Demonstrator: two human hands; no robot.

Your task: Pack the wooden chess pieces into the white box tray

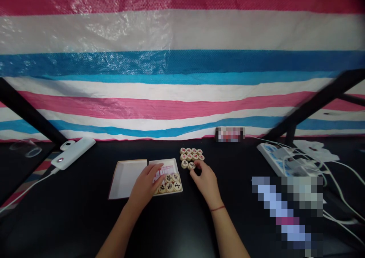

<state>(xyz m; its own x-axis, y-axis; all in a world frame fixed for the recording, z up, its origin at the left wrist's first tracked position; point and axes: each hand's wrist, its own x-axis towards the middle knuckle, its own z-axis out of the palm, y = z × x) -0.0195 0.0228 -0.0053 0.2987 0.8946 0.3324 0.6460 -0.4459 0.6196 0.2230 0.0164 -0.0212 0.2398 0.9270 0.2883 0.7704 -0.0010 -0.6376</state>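
A small white box (171, 163) lies open on the black table, holding several round wooden chess pieces (172, 183) and a pink-printed sheet. Its empty lid (125, 178) lies just left of it. My left hand (146, 185) rests over the box's left part, fingers curled onto the sheet and pieces. A cluster of several more chess pieces (191, 156) sits on the table right of the box. My right hand (205, 180) pinches one piece (191, 166) at the cluster's near edge. A red string circles my right wrist.
A white power bank (73, 153) with a cable lies at the left, near a clear glass (26, 148). A white power strip (281, 160) with several white cables sits at the right. Black frame bars slant on both sides. A striped tarp hangs behind.
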